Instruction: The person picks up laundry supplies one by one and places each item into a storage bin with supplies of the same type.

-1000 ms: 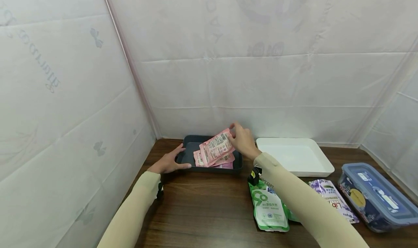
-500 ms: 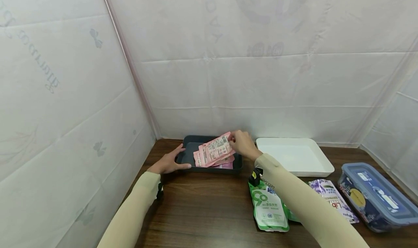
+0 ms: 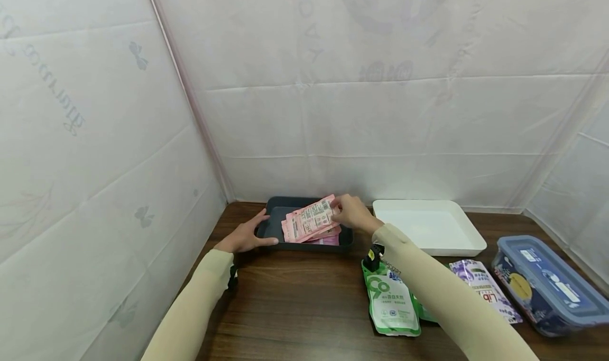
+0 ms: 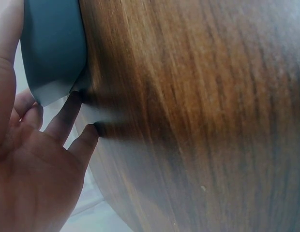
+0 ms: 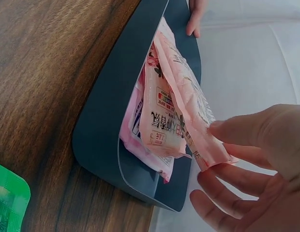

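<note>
My left hand [image 3: 243, 236] rests at the left front corner of a dark grey tray [image 3: 277, 229], thumb and fingers spread and touching its walls. With thumb above and fingers below, my right hand [image 3: 354, 214] pinches the right end of a pink printed pouch [image 3: 311, 221]. That pouch is tilted, its gripped end raised over the tray's right side. Beneath it, a second pink pouch [image 5: 159, 113] and a pinkish-purple pouch [image 5: 129, 123] lie in the tray, partly covered.
A white tray [image 3: 428, 226] stands right of the grey one. Nearer lie a green-and-white pouch [image 3: 394, 305], another green pouch [image 3: 427, 316] mostly under the right forearm, and a purple-white pouch [image 3: 485, 289]. At far right is a blue-lidded container [image 3: 552, 281]. White sheeting [image 3: 304, 123] encloses the table.
My right hand has lowered with the pink pouch, so the pouch lies flatter over the others and slightly left. The left hand and the grey tray have stayed in place.
</note>
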Demonstrator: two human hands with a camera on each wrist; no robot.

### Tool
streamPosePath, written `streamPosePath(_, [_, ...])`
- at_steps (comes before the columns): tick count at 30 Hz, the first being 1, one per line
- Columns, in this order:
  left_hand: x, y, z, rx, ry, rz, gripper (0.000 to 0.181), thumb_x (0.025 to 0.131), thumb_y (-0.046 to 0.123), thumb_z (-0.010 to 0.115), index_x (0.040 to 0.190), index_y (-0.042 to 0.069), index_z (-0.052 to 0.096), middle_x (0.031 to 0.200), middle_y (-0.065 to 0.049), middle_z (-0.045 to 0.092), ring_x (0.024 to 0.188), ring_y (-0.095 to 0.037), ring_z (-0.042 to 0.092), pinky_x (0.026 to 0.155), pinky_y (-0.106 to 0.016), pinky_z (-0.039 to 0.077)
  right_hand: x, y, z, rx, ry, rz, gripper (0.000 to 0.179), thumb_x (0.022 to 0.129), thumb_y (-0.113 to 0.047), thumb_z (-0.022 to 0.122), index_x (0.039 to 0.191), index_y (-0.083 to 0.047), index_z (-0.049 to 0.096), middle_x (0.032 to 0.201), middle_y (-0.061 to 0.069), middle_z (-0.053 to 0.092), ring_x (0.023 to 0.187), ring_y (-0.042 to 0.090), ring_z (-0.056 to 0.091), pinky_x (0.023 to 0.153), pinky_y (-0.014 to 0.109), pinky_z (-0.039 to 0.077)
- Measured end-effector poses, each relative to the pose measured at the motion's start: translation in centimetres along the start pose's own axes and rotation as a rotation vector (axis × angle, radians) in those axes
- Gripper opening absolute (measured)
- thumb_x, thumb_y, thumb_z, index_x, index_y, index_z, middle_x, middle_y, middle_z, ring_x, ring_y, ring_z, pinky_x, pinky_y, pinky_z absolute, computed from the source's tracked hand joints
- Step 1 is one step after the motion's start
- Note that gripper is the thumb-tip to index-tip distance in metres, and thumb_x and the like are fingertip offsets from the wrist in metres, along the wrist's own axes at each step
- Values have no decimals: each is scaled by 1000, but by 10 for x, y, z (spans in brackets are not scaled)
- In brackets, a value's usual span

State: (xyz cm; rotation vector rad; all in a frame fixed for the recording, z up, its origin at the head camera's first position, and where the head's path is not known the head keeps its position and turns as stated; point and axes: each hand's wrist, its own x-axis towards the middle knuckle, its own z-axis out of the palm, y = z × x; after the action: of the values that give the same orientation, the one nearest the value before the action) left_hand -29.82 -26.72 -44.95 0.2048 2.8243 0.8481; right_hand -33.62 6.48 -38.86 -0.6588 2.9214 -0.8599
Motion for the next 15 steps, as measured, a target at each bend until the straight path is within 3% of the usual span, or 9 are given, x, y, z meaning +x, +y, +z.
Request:
streamPosePath(3, [0,-1,0,1,0,1,102,88,56,77,164,13,26,172,-16,10,151,-48,22,116,-67,27,0,0,1,5,-43,10,43,90,-10,78,131,-2,68,105,12,70,80,23,57,65,30,44])
streamPosePath(10, [0,-1,-1,-3,0,0,104,87,58,77,165,13,25,171,-16,10,152,-48,22,116,-67,27,-1,1,4,14,-106,10,49,90,-3,75,137,-1,63,91,8,67,75,21,61,61,27,44])
streamPosePath(15, [0,1,0,-8,-2,4,105,87,60,76,165,13,24,171,-17,11,151,-48,22,116,-67,27,-2,0,6,-25,-99,0,48,89,-3,75,136,0,65,102,13,69,78,21,58,64,28,45])
